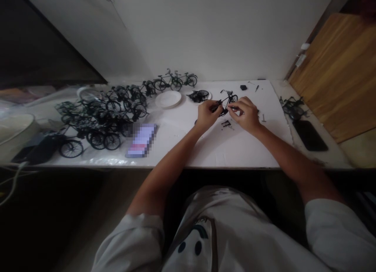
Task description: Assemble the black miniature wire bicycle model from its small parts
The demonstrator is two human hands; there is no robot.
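Observation:
A small black model bicycle (pixel 228 99) is held just above the white table (pixel 205 146), near its far middle. My left hand (pixel 207 114) is closed on its left side, fingers pinched round the frame. My right hand (pixel 246 114) pinches the bicycle from the right, close to a wheel. A few tiny black parts (pixel 226 124) lie on the table between and below my hands.
Several finished model bicycles (pixel 102 115) crowd the left of the table, two more (pixel 173 82) stand by the wall. A white plate (pixel 168 99), a phone (pixel 141 139), a dark phone (pixel 310 135) and another bicycle (pixel 292 107) on the right, wooden board (pixel 343 72).

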